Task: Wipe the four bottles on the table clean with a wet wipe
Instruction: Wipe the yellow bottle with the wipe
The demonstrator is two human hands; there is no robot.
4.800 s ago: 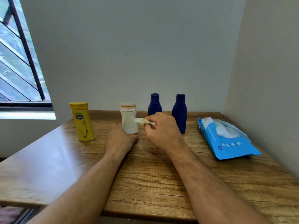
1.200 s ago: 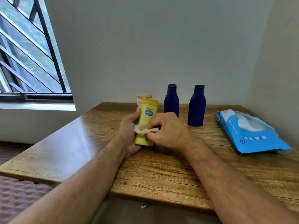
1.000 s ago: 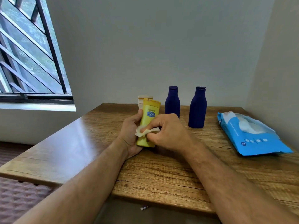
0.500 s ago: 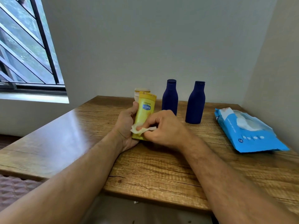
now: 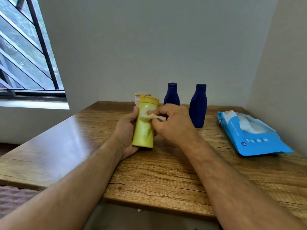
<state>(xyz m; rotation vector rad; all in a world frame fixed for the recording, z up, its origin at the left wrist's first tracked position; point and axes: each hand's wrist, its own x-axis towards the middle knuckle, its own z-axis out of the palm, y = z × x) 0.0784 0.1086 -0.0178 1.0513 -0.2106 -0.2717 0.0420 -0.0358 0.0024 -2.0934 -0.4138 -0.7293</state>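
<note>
Four bottles on a wooden desk point(image 5: 166, 171), catalogued as follows.

Item 1: yellow bottle point(image 5: 143, 128), cap up, leaning slightly. Left hand point(image 5: 125, 133) is wrapped around its left side and back, thumb near the upper edge; its base sits at or just above the desktop, which of the two cannot be told. The grip appears meant to brace it against the rubbing.

Item 2: wet wipe point(image 5: 152, 115), small and bunched, pinched in the fingertips of the right hand point(image 5: 172, 125) and pressed to the upper front of the yellow bottle. The bunching likely gives a firm pad for scrubbing. A pale smear shows on the bottle face around the contact.

Item 3: white bottle point(image 5: 139, 95), upright, mostly hidden behind the yellow one; only its top shows.

Items 4 and 5: two dark blue bottles, the left one point(image 5: 171, 95) partly hidden by the right hand, the right one point(image 5: 198, 105) standing clear. Both upright near the back wall, within easy reach.

Item 6: blue wipes pack point(image 5: 252, 135), lying flat at the right, flap open with a white sheet showing, seemingly kept handy for a fresh wipe.

Status, by judgement: wiping of the yellow bottle is in progress. The cleanliness of the other bottles cannot be judged.
</note>
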